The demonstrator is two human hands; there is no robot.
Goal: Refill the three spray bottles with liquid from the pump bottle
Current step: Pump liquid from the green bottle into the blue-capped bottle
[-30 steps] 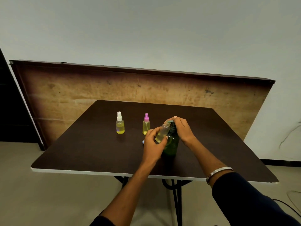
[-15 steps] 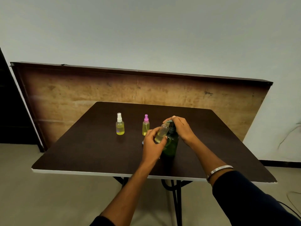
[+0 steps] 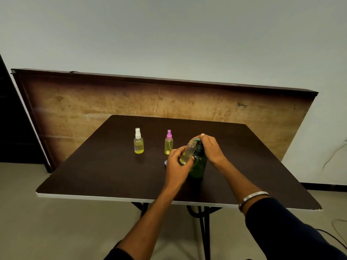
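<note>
Your left hand (image 3: pixel 176 168) grips the open bottle (image 3: pixel 187 153) at the pump bottle's (image 3: pixel 198 166) 9 o'clock, right hand (image 3: pixel 211 148) curled over the pump head; misaligned nozzle = spill.

Dark square counter (image 3: pixel 105 177) stands before a big brown wooden board (image 3: pixel 93 104) leaning on the wall behind it. On counter, far left: clear spray bottle w/ white cap (image 3: pixel 138 141), upright. Right of it, apart: clear spray bottle w/ pink cap (image 3: pixel 168 142), upright. Further right & nearer the person: dark green pump bottle (image 3: pixel 198 164), upright on counter. Just left of pump bottle, touching or nearly: uncapped clear small bottle (image 3: pixel 187 152), tilted, off the counter, in left hand (image 3: pixel 177 166). Right hand (image 3: pixel 210 149) on top of pump head. Small blue cap (image 3: pixel 165 163) on counter, left of left hand, in front of pink-cap bottle.
</note>
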